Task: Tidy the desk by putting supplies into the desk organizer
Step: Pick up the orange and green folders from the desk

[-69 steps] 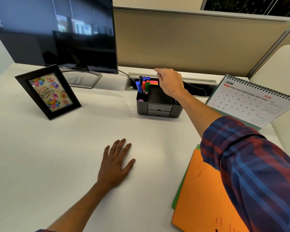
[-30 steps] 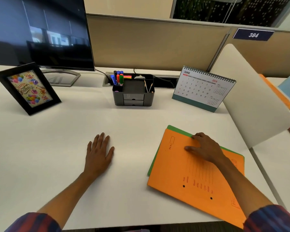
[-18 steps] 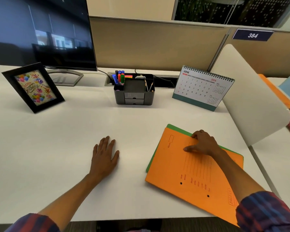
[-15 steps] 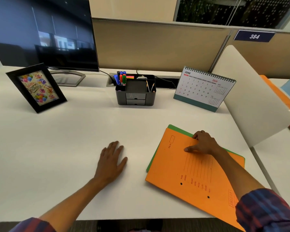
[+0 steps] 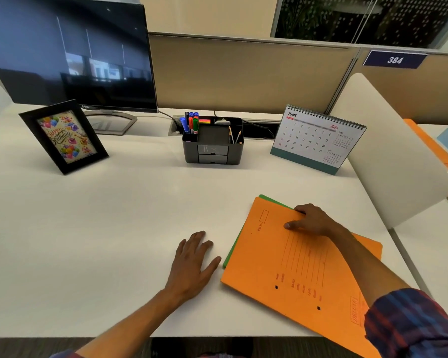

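The orange folder (image 5: 299, 267) is lying flat on the surface (image 5: 101, 215), its long axis running from near right to far left. The right hand (image 5: 311, 220) is gripping its far edge, fingers curled over. The left hand (image 5: 192, 262) is resting open beside it. The organizer (image 5: 212, 148) is holding markers (image 5: 190, 124) and pencils (image 5: 234, 136).

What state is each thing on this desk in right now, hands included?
Desk organizer: upright, both small drawers closed, markers and pencils standing in it.
Orange folder: closed, flat on a green folder.
Green folder: underneath, only edges showing.
Right hand: fingers curled over the orange folder's far edge.
Left hand: flat on the desk.
Monitor: off.
Calendar: standing, showing June.
Picture frame: propped upright.
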`<action>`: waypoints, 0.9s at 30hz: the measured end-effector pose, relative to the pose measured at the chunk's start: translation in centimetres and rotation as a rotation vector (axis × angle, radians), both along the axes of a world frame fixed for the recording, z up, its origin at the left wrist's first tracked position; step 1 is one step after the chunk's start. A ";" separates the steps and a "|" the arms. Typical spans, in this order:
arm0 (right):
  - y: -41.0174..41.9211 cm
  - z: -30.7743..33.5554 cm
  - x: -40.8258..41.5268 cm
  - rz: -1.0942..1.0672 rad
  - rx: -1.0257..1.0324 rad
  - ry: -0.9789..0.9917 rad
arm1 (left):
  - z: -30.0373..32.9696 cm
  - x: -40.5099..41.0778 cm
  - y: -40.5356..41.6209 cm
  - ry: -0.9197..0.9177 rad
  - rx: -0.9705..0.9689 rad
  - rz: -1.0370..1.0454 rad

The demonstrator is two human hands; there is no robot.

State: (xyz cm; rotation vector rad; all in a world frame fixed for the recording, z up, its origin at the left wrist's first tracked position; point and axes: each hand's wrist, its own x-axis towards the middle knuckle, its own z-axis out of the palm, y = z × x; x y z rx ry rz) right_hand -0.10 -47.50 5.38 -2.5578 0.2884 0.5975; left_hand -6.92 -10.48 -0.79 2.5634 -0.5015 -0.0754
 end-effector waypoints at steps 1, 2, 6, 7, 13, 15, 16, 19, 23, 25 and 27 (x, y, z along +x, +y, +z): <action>0.2 0.2 0.0 -0.003 0.074 -0.013 | 0.1 -0.2 -0.1 0.011 -0.015 -0.006; 0.4 0.6 -0.1 -0.022 0.153 -0.029 | 0.2 -0.3 -0.1 0.028 -0.040 -0.008; 1.5 2.1 -0.6 -0.157 0.381 -0.106 | 1.1 -0.4 -0.5 0.179 -0.250 0.082; 1.7 2.3 -0.6 -0.181 0.416 -0.121 | 1.6 -0.3 -0.6 0.253 -0.329 0.133; 3.1 3.4 -0.1 -0.283 0.529 -0.155 | 6.2 1.3 -1.0 0.588 -0.854 0.369; 3.7 3.7 0.3 -0.336 0.567 -0.172 | 7.3 1.6 -1.1 0.663 -0.995 0.382; 4.2 4.1 0.4 -0.359 0.586 -0.183 | 7.7 1.6 -1.3 0.689 -1.048 0.370; 5.5 5.2 1.1 -0.434 0.637 -0.228 | 8.9 1.4 -2.3 0.727 -1.124 0.335; 7.4 6.9 1.5 -0.463 0.717 -0.312 | 9.9 1.1 -3.5 0.708 -1.194 0.329; 7.9 7.6 1.6 -0.451 0.755 -0.367 | 10.6 1.4 -3.4 0.682 -1.230 0.342; 8.1 8.1 1.6 -0.424 0.779 -0.409 | 11.7 2.1 -2.9 0.654 -1.247 0.328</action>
